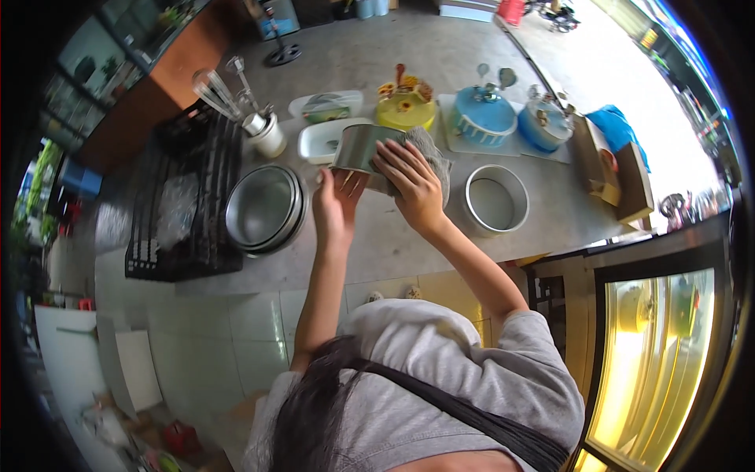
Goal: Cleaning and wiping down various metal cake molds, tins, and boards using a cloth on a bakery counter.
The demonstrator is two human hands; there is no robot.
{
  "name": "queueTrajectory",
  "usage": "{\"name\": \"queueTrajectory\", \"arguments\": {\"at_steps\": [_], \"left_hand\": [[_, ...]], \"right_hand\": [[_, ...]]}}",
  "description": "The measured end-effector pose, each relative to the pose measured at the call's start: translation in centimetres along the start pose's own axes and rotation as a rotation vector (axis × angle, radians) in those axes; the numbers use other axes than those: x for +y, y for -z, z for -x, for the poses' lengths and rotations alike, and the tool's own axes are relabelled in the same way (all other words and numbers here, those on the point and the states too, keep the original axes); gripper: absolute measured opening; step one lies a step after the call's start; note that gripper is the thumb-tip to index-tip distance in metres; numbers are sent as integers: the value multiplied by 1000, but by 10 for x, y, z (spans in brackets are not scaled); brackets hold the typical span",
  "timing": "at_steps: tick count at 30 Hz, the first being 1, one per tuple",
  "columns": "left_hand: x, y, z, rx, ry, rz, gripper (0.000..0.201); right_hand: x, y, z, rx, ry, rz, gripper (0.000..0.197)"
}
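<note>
Over the middle of the metal table I hold a round metal cake tin [356,148] tilted on its side. My left hand [336,206] supports it from below and the left, with its fingertips partly hidden behind the tin. My right hand [410,182] lies over the tin's right side, its fingers together, with a grey cloth [429,148] bunched under and beside it. To the right a second round cake tin [495,226] stands on the table. Left of my hands is a stack of round metal pans [263,208].
A black plastic crate [189,181] and a white utensil holder [270,140] with whisks stand left. Behind my hands are a white tray [311,147], a yellow cake [405,110] and two blue cakes [485,116]. A cardboard box [602,169] and a lit display case [653,338] stand right.
</note>
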State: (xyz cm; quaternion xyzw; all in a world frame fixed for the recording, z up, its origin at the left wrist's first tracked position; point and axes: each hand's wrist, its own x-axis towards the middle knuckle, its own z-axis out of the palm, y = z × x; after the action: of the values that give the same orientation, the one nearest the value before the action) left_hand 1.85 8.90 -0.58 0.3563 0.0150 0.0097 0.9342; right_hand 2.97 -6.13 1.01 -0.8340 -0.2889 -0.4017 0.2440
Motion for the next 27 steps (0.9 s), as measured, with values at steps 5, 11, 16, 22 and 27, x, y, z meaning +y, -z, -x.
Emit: {"name": "queueTrajectory", "arguments": {"at_steps": [5, 11, 16, 22, 27], "left_hand": [[-8, 3, -14, 336, -76, -16, 21], [5, 0, -5, 257, -358, -890, 28], [3, -20, 6, -147, -773, -979, 27], [0, -30, 35, -63, -575, -1253, 25], [-14, 8, 21, -128, -553, -880, 34]], "right_hand": [[-21, -6, 33, -32, 28, -418, 36], [-34, 20, 12, 342, -285, -751, 49], [-41, -6, -20, -106, -109, -117, 61], [10, -1, -81, -482, -503, -416, 35], [-62, 2, -14, -200, -255, -465, 52]]}}
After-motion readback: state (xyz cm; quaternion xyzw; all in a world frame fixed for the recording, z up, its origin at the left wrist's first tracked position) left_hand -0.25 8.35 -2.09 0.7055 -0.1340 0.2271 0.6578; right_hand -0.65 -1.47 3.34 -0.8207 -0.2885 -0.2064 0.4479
